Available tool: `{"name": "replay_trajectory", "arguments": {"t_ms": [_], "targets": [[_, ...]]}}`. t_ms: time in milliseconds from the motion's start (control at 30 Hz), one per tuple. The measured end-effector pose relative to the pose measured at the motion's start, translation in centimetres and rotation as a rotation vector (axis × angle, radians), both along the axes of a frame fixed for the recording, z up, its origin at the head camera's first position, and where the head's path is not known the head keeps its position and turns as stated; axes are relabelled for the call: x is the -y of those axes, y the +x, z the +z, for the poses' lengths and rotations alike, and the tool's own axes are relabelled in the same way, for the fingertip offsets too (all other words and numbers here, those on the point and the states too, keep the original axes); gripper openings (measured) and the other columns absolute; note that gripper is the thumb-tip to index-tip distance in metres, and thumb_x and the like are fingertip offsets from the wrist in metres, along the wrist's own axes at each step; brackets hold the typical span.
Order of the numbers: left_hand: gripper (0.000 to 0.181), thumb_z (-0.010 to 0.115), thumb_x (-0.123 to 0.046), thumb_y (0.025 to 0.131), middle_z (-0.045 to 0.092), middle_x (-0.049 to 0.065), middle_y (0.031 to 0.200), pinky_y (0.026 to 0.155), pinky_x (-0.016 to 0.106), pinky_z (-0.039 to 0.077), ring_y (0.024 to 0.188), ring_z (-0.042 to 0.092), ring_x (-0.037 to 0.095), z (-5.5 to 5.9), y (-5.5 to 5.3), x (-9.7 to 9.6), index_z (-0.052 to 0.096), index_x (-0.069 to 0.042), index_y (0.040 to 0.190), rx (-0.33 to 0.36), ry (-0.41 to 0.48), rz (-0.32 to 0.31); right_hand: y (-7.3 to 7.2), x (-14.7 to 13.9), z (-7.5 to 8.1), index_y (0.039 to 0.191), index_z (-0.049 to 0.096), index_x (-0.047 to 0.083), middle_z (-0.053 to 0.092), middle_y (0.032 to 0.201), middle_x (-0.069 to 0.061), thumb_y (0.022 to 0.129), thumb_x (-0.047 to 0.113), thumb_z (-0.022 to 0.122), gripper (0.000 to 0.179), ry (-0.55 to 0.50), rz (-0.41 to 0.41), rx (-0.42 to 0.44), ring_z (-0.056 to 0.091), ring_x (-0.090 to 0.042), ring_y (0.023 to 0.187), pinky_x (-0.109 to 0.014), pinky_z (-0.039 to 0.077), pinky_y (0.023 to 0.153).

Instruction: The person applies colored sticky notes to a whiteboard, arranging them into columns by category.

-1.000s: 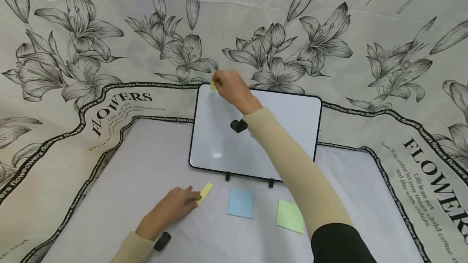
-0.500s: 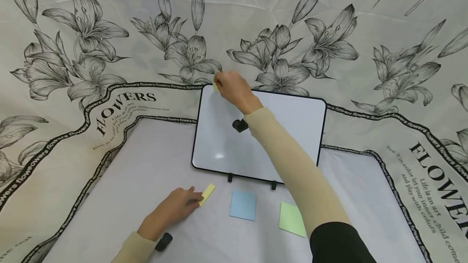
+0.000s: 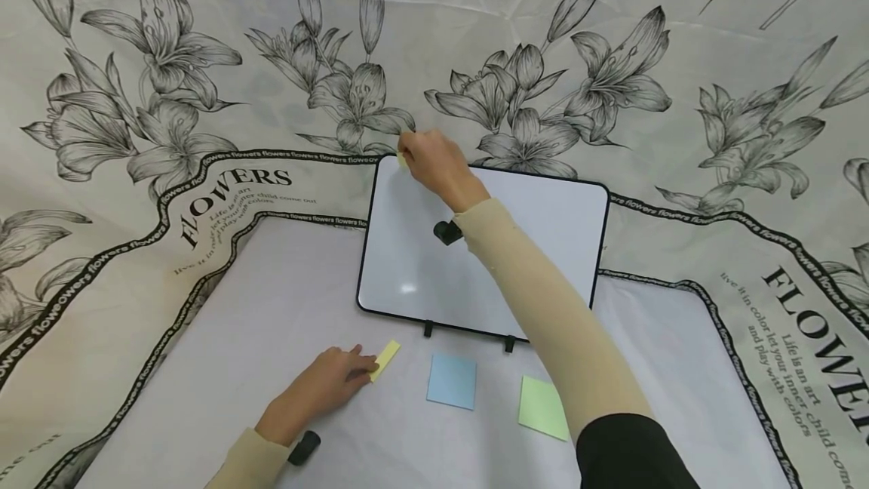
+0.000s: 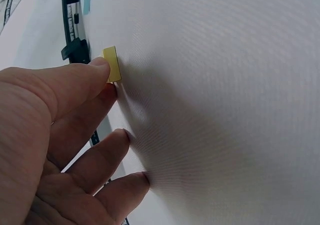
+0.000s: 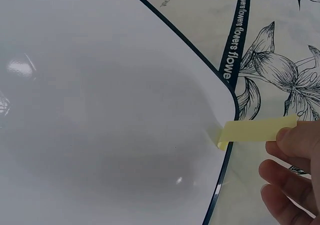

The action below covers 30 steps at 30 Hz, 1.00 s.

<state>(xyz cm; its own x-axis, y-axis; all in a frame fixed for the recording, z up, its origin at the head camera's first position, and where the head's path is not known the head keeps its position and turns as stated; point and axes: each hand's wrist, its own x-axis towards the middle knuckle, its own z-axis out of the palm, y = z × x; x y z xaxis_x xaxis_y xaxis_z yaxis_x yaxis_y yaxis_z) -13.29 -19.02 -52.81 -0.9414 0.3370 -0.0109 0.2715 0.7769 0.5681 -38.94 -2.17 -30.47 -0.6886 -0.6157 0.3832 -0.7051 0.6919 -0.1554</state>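
Yellow strip [image 5: 257, 129]: where is it exactly?

At the whiteboard [image 3: 400, 262], by its upper left corner in the head view. One end curls at the white face; the rest crosses the black edge toward the right hand [image 5: 295, 170].

How are that hand's fingers?

Thumb and forefinger pinch the strip's outer end. The other visible fingers are bent, apart from it.

And the left hand [image 3: 329, 379]?

Lower down, on the white cloth [image 3: 305, 278]. Thumb and a finger pinch a small yellow pad [image 3: 386, 361], while other fingertips touch the cloth.

What lies near?

A blue square note [image 3: 451, 382], right of the pad and below the board. Further right is a green square note [image 3: 539, 406], partly covered by the right sleeve [image 3: 563, 315].
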Motion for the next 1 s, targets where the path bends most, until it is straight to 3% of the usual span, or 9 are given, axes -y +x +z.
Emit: {"name": "replay_trajectory", "arguments": {"t_ms": [200, 267, 433, 800, 1000], "targets": [[0.022, 0.074, -0.011, 0.093, 0.072, 0.008, 0.128, 0.105, 0.057, 0.049, 0.129, 0.063, 0.036, 0.1, 0.0, -0.1, 0.079, -0.011, 0.114, 0.018, -0.002, 0.001, 0.0, -0.1, -0.8, 0.100, 0.071, 0.006, 0.071, 0.091, -0.008, 0.106, 0.006, 0.051, 0.022, -0.015, 0.006, -0.005, 0.052, -0.018, 0.071, -0.032, 0.047, 0.064], [0.022, 0.074, -0.011, 0.093, 0.073, 0.008, 0.127, 0.106, 0.057, 0.049, 0.129, 0.064, 0.036, 0.1, -0.1, -0.1, 0.079, -0.011, 0.114, 0.015, -0.003, -0.001, 0.0, -0.2, -1.1, 0.099, 0.071, 0.007, 0.072, 0.090, -0.008, 0.106, 0.006, 0.051, 0.021, -0.019, 0.007, -0.011, 0.052, -0.018, 0.070, -0.032, 0.047, 0.063], [0.022, 0.074, -0.011, 0.093, 0.072, 0.007, 0.128, 0.106, 0.057, 0.049, 0.129, 0.063, 0.036, 0.1, -0.2, 0.0, 0.079, -0.012, 0.115, 0.016, -0.006, -0.006, 0.2, -0.2, -2.0, 0.112, 0.075, 0.009, 0.077, 0.111, -0.008, 0.106, 0.009, 0.054, 0.022, -0.008, 0.001, 0.000, 0.068, -0.021, 0.079, -0.036, 0.058, 0.069], [0.022, 0.073, -0.010, 0.093, 0.072, 0.008, 0.128, 0.108, 0.060, 0.046, 0.129, 0.063, 0.036, -0.2, -0.1, 0.1, 0.079, -0.011, 0.114, 0.017, 0.012, -0.002, 1.2, 0.1, -5.0, 0.112, 0.076, 0.007, 0.078, 0.110, -0.011, 0.102, 0.006, 0.060, 0.019, 0.048, 0.036, -0.067, 0.073, -0.027, 0.101, -0.036, 0.061, 0.081], [0.022, 0.072, -0.010, 0.094, 0.071, 0.008, 0.131, 0.112, 0.063, 0.041, 0.132, 0.060, 0.037, -0.4, 0.0, 0.1, 0.079, -0.012, 0.115, 0.045, 0.021, 0.000, 1.5, -0.2, -7.1, 0.113, 0.075, 0.006, 0.077, 0.115, -0.013, 0.104, 0.008, 0.060, 0.018, 0.050, 0.039, -0.145, 0.074, -0.028, 0.108, -0.038, 0.062, 0.085]]}}
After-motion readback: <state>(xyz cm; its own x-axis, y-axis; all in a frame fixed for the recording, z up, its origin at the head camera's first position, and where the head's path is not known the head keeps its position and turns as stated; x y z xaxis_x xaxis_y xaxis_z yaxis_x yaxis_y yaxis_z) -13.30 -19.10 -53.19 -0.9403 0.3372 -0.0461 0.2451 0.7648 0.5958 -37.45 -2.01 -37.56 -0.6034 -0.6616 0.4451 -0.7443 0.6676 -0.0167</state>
